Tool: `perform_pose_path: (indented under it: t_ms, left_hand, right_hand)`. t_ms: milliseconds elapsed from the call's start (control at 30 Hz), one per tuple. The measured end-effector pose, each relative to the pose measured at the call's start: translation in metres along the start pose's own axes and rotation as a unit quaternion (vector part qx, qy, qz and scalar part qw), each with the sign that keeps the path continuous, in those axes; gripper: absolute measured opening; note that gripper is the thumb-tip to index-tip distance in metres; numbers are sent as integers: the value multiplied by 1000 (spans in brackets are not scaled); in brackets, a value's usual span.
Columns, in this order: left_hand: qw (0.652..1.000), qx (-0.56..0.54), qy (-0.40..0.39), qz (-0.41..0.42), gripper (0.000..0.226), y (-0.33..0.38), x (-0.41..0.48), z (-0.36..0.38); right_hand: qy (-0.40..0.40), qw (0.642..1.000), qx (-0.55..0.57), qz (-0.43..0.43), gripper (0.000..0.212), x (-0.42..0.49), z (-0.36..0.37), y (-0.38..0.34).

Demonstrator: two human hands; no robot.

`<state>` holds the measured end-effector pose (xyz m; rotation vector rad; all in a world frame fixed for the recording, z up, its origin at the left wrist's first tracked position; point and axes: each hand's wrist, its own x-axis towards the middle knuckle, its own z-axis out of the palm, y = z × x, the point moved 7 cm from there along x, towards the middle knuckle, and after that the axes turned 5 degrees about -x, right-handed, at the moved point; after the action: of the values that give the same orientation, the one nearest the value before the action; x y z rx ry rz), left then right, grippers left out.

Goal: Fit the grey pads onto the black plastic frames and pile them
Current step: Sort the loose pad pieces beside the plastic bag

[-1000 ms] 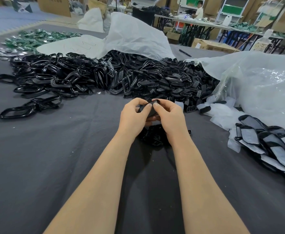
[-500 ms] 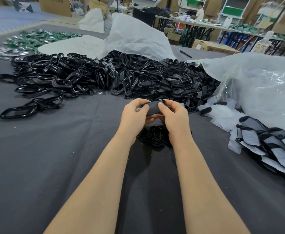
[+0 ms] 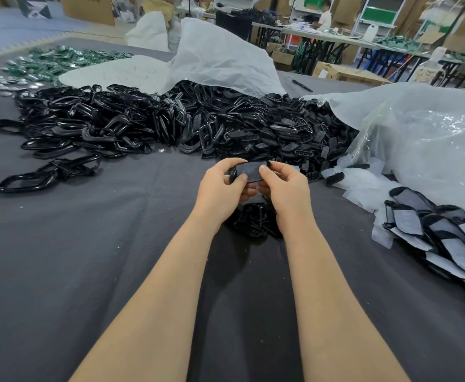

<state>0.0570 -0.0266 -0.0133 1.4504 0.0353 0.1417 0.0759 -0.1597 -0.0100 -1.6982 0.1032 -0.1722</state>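
- On the dark table cloth [image 3: 60,271], the heap of black plastic frames [image 3: 170,125] spans the far side, unchanged over the last second.
- At the right edge, the stack of grey-faced pieces [image 3: 446,238] is likewise undisturbed. Whether these are loose pads or finished units cannot be told.
- Directly beneath the wrists, a small pile of black parts [image 3: 253,219] rests on the cloth, partly hidden.
- The left hand [image 3: 220,188] and right hand [image 3: 286,188] remain raised above that pile. Each pinches one end of a single workpiece, thumb on top and fingers curled beneath.
- The workpiece is a grey pad [image 3: 249,170] backed by one of the frames, which the fingers mostly hide. A second ago it was buried between the fingertips. Its flat grey face is now turned up and exposed between the thumbs.
- Judgement: the pad appears seated, with the thumbs pressing its ends home. The unit is probably close to ready for the pile below.
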Motion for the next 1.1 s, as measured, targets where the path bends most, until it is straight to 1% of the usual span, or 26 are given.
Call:
perform_pose_path:
  t_ms: [100,233,333,467,633,700,767,933,1100]
  left_hand:
    - [1000,4,10,-5,33,-1,0,-3]
    - [1000,17,14,-3,29,-1,0,-3]
    - [1000,8,15,1,28,0,-1,-3]
    - [1000,8,12,2,30,0,-1,-2]
    - [999,30,42,-2,32,-1,1,-7]
    - [998,28,50,-6,33,-2,1,-9]
    - [999,14,47,-8,34,-2,1,-8]
    - [999,-16,31,-16,33,-2,0,-6]
    - [999,-23,39,-13,32,-1,0,-8]
  right_hand:
    - [-29,998,-56,-21,15,-2,4,-3]
    - [-25,995,-84,-52,6,-4,5,-8]
    - [-21,997,-58,-38,6,-2,2,-5]
    - [-16,999,-35,-19,12,-1,1,-2]
    - [-57,996,-67,-27,19,-3,6,-2]
    - [-69,994,-76,-38,18,-4,8,-4]
    - [-62,995,-72,-44,18,-5,7,-6]
    - [-46,999,-24,-17,18,-4,4,-2]
    - [-61,998,-21,-17,14,-4,6,-4]
